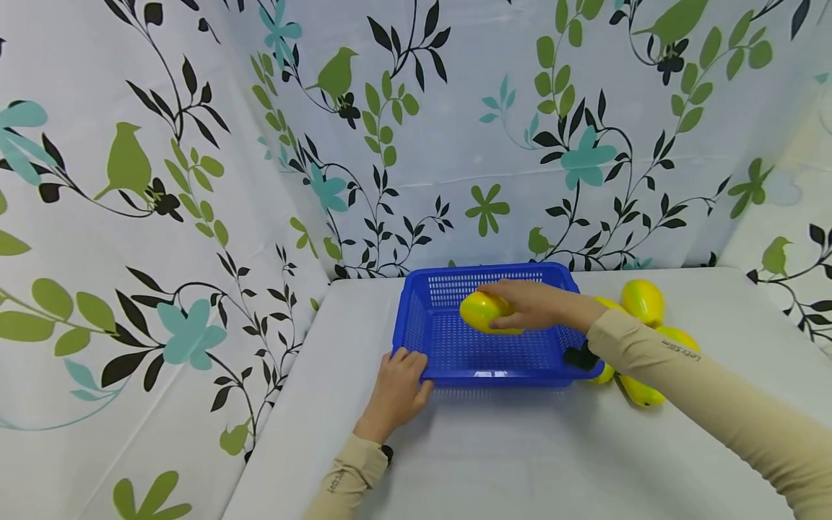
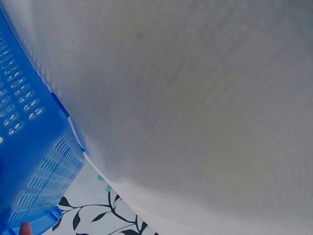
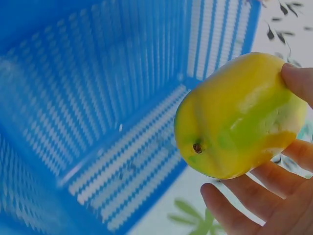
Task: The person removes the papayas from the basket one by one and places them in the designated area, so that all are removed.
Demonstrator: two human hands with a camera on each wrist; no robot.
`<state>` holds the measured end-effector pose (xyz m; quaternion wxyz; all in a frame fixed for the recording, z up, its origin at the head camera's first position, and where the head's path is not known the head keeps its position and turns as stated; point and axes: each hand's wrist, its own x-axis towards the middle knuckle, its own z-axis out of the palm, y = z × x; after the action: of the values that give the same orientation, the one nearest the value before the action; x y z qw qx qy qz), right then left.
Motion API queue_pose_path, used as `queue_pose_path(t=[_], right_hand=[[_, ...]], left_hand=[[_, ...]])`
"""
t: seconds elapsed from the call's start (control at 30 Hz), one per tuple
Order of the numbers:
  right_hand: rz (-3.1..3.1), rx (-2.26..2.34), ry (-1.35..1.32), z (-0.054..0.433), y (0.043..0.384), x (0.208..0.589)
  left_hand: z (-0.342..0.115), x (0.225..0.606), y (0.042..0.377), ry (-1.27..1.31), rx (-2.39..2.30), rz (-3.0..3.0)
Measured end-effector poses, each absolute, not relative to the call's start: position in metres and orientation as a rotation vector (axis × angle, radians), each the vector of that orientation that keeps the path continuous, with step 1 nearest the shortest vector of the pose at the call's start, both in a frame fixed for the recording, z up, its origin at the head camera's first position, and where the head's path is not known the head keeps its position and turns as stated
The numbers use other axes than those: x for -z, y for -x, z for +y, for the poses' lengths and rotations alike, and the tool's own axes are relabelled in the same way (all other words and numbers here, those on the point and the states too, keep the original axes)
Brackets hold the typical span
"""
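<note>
My right hand [image 1: 529, 303] holds a yellow mango [image 1: 482, 312] above the inside of a blue plastic basket [image 1: 500, 377]. In the right wrist view the mango [image 3: 234, 122] shows a greenish patch and a small brown stem end, with the thumb on one side and the fingers [image 3: 254, 193] on the other. At the basket's front left corner, my left hand [image 1: 395, 390] grips the rim. The left wrist view catches the perforated basket wall [image 2: 39, 161] and only one fingertip [image 2: 25, 229]. No fruit shows on the basket's visible floor.
Several more yellow mangoes, such as the rear one [image 1: 642, 302] and the front one [image 1: 640, 392], lie right of the basket, partly behind my right forearm. A white table [image 1: 481, 462] carries everything. Patterned cloth [image 1: 429, 144] hangs behind and at both sides.
</note>
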<state>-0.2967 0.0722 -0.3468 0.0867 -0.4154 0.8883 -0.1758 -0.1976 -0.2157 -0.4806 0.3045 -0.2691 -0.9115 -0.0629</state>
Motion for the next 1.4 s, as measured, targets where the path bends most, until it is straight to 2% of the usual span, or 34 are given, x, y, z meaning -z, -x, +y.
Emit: queue_pose_path(t=[0.23, 0.67, 1.03, 1.4], right_hand=[[2.738, 0.627, 1.149, 0.117, 0.320, 0.333], [2.928, 0.813, 0.813, 0.204, 0.357, 0.369], [3.061, 0.561, 0.586, 0.234, 0.382, 0.418], [3.010, 0.474, 0.516, 0.235, 0.389, 0.435]], left_hand=[[-0.220, 0.483, 0.197, 0.701, 0.150, -2.439], [-0.223, 0.480, 0.196, 0.700, 0.154, -2.476], [-0.224, 0.481, 0.196, 0.691, 0.146, -2.453], [-0.219, 0.481, 0.197, 0.697, 0.133, -2.471]])
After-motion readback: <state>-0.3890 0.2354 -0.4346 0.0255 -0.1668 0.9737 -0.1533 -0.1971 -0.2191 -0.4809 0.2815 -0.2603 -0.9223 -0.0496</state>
